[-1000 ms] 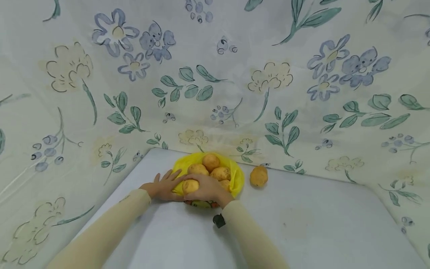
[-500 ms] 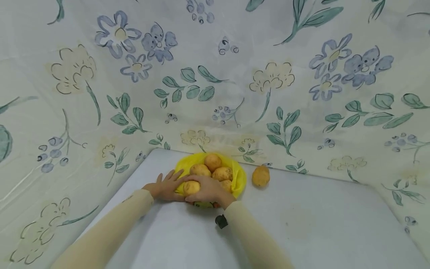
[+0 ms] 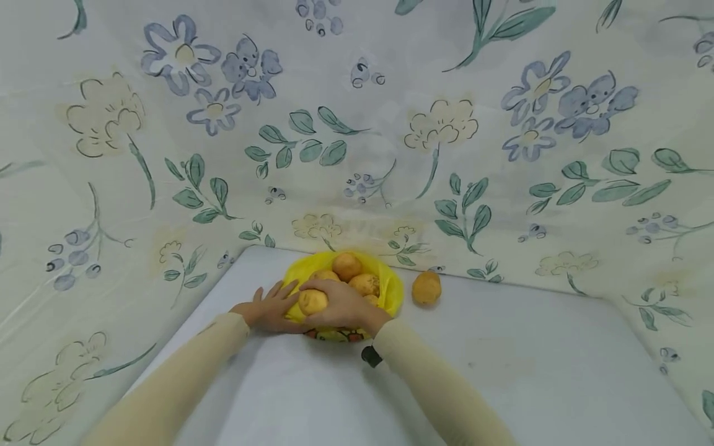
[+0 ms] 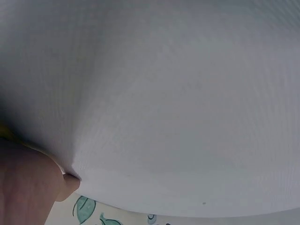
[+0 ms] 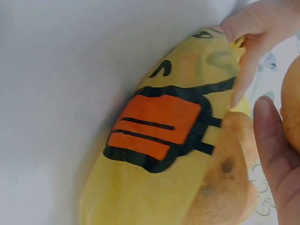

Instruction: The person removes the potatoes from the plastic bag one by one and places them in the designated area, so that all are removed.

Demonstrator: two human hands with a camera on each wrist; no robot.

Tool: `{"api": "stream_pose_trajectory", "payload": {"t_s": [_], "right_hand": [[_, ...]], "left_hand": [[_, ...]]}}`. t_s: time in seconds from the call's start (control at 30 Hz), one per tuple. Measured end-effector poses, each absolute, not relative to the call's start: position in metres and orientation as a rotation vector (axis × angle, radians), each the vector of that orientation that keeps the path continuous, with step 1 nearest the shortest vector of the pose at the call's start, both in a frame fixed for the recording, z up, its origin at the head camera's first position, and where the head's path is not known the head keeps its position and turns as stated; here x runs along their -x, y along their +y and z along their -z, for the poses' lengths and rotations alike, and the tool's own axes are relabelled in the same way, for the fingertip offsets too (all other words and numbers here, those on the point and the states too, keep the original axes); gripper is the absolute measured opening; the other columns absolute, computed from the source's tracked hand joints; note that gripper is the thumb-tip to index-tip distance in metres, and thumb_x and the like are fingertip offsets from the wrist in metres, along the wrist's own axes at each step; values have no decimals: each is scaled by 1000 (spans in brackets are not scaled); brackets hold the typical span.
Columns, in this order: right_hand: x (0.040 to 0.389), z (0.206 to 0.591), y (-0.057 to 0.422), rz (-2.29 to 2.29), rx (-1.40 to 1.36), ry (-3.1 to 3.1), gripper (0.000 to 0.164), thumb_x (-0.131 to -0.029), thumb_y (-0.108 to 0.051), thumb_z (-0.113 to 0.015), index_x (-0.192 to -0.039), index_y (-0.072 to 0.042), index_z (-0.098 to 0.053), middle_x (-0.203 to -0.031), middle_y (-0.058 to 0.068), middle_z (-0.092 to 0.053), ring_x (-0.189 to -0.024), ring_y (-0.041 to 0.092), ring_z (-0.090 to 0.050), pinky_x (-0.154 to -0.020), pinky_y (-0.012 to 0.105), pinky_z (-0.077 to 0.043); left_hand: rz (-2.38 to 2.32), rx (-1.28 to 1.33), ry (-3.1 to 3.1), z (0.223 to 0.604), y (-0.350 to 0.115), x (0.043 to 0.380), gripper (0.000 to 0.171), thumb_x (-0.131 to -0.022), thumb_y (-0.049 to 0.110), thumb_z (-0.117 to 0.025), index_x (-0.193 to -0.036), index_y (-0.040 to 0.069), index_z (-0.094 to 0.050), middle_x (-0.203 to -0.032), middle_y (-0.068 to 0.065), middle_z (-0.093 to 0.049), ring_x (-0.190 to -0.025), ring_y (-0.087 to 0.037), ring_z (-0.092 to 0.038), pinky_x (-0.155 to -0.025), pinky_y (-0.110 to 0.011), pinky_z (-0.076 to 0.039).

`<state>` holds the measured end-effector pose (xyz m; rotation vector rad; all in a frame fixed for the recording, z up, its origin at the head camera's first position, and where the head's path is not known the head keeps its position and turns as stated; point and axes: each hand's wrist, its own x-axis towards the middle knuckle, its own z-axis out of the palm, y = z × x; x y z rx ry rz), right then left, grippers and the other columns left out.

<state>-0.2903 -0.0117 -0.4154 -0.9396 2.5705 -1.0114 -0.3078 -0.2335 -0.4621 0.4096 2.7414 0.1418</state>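
In the head view a yellow plastic bag [image 3: 393,291] with printed figures on its front stands open on the white table, with several potatoes inside. My right hand [image 3: 347,303] grips a potato [image 3: 313,302] over the front of the bag's mouth, hiding part of the potatoes behind. At the bag's left side is my left hand [image 3: 271,314], some fingers spread. In the right wrist view my left hand [image 5: 267,23] straddles the bag's rim, thumb on the outside and a finger inside; the held potato [image 5: 292,105] shows at the right edge.
One loose potato [image 3: 426,288] lies on the white table [image 3: 502,359] to the right of the bag. A flower-patterned sheet [image 3: 357,186] rises behind the table and along its left side. A small black object [image 3: 370,356] sits under my right wrist.
My right hand has risen slightly with the potato, showing more of the bag's printed front. The left hand stays at the bag's left side. The head view has shifted a little.
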Motion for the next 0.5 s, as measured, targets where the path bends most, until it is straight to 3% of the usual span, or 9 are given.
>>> {"api": "stream_pose_trajectory", "payload": {"t_s": [0.17, 0.33, 0.5], "right_hand": [[288, 415, -8, 977, 1025, 2571, 60, -81, -33, -77, -138, -28, -56, -138, -9, -55, -104, 10, -56, -85, 27, -51], [286, 408, 0, 855, 1145, 2591, 62, -82, -29, -75, -140, -26, -55, -146, -6, -51, -104, 9, -57, -87, 25, -51], [288, 399, 11, 723, 1151, 2634, 67, -82, -33, -76, -144, -23, -51, -148, -3, -50, -113, 11, -56, -93, 29, -50]], "left_hand": [[-154, -416, 2722, 462, -234, 302, 106, -80, 84, -48, -159, 22, -19, -168, -13, -6, -152, -44, -2, -115, -73, -4], [-136, -458, 2737, 462, -235, 304, 103, -81, 83, -49, -160, 27, -13, -167, -14, -6, -151, -47, -4, -113, -74, -5], [-142, -471, 2746, 463, -237, 306, 104, -82, 82, -49, -160, 22, -15, -167, -15, -6, -151, -48, -4, -113, -75, -4]]}}
